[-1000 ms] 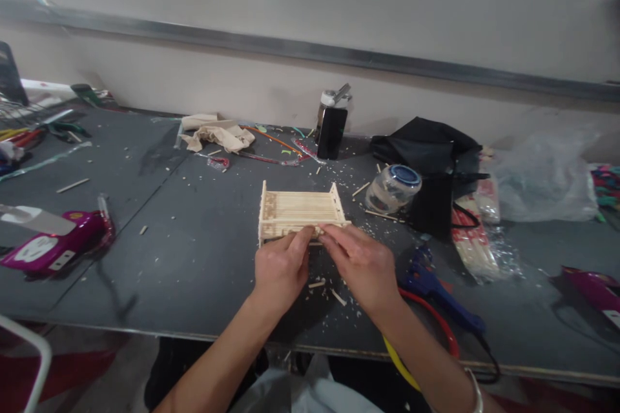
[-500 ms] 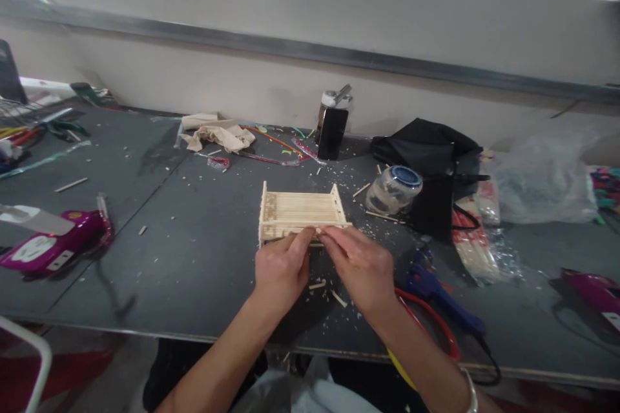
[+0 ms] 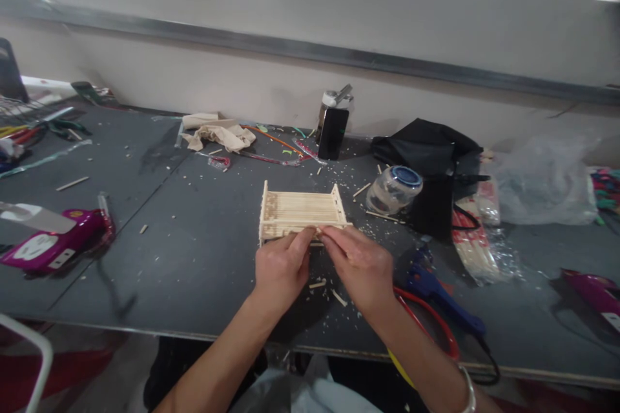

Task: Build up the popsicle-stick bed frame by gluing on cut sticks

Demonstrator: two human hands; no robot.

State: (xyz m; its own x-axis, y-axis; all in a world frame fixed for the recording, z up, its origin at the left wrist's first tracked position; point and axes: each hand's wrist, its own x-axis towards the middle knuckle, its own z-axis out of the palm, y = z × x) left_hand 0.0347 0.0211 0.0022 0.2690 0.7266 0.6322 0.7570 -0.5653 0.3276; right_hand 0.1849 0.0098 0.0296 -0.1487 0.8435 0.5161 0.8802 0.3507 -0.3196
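Observation:
A small model built of pale wooden sticks [image 3: 305, 205], with a slatted bed and raised posts at both ends, stands on the dark table. At its front rail my left hand [image 3: 282, 269] is closed in a pinch, thumb and index finger pressed together. My right hand [image 3: 361, 264] pinches right beside it, and the fingertips of both nearly meet. Whatever lies between them is small and hidden by the fingers. Below the hands lie short stick offcuts [image 3: 317, 284] and shavings.
On the right are a clear jar with a blue lid [image 3: 394, 190], a black bag [image 3: 431, 168], packaged sticks [image 3: 475, 239] and a blue glue gun [image 3: 443, 297] with its cord. A phone [image 3: 333, 133] leans on a bottle at the back; a purple tool [image 3: 58, 242] lies left.

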